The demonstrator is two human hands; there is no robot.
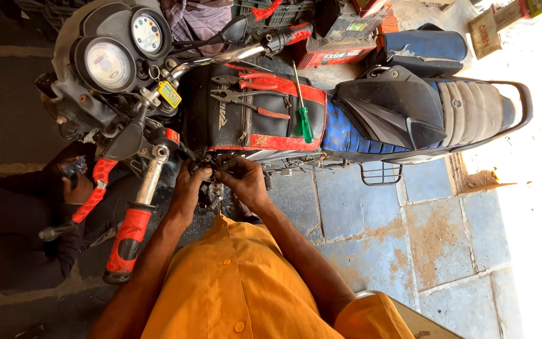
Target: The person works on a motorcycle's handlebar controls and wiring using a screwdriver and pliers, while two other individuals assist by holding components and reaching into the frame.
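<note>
Near, an orange shirt (239, 289). Past it both hands meet at a small dark engine part (211, 188) beside the motorcycle (396, 107) — left hand (189, 185) and right hand (243, 179), each grip closed on it. Farther, pliers (249, 97) and a green screwdriver (304, 116) lie on the tank — dials (108, 63) far left.

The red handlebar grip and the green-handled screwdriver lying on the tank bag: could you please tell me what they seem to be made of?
The red handlebar grip looks like ribbed rubber, matte, with black ends. The green-handled screwdriver seems to have a translucent plastic handle, glossy, and a thin bare metal shaft. The black and red tank bag under it looks like stitched synthetic fabric or leatherette.
</note>
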